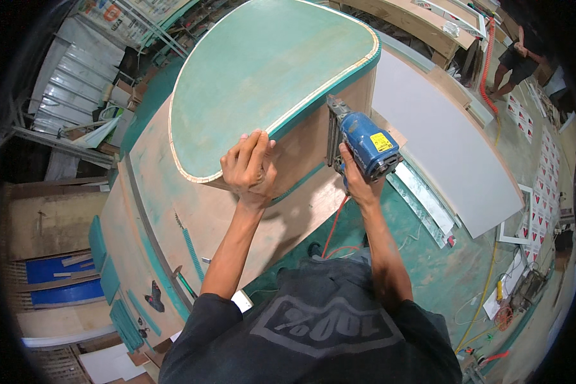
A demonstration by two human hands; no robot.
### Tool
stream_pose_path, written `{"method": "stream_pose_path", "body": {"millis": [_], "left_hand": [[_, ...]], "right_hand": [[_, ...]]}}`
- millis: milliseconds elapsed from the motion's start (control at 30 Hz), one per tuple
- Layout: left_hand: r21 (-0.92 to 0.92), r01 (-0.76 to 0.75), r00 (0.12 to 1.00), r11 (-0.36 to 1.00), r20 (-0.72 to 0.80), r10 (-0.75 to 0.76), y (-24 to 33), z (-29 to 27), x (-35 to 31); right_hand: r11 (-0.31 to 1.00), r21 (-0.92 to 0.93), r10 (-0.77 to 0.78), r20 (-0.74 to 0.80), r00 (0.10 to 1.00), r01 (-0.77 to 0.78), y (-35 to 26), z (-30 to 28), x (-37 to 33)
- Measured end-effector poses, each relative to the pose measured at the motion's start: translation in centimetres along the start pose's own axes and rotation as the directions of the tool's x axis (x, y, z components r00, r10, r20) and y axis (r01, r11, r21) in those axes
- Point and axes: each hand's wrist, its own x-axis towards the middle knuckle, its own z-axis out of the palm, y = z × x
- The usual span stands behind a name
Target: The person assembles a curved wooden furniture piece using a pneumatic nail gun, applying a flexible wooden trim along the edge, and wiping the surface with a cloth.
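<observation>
A half-round wooden piece with a green top panel stands in front of me; a pale band runs round the top's rim. Along its straight-looking near side lies a green edging strip. My left hand is closed at the near edge, its bent fingers pressed on the strip. In my right hand is a blue air nail gun, gripped by its handle. Its nose points up and away, beside the strip; I cannot tell whether it touches. A red air hose trails below it.
The piece stands on a wide curved wooden board. On the left lie a hammer and ribbed green strips. A large white curved panel leans right, near metal bars. Another person stands far right, beside a coiled red hose.
</observation>
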Motion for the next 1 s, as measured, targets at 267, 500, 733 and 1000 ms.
{"method": "stream_pose_path", "body": {"millis": [267,500,733,1000], "left_hand": [[-0.007,-0.045,0.999,0.999,0.001,0.045,-0.5,-0.3,0.3],[-0.026,-0.058,0.998,0.998,0.038,0.059,-0.6,-0.9,0.4],[-0.038,-0.056,0.993,0.998,0.106,0.060,-1.3,-2.6,0.6],[-0.094,-0.076,0.995,0.993,0.053,0.081,-4.3,-4.5,-1.2]], "right_hand": [[0.983,-0.062,-0.173,0.017,0.985,0.174,0.5,1.3,-1.7],[1.000,0.019,0.016,-0.008,1.000,-0.016,0.2,2.2,-3.4],[0.990,0.125,0.071,-0.015,0.997,-0.068,0.1,3.9,-5.2],[0.999,0.023,-0.036,-0.054,0.998,0.037,-0.2,5.7,-8.0]]}}
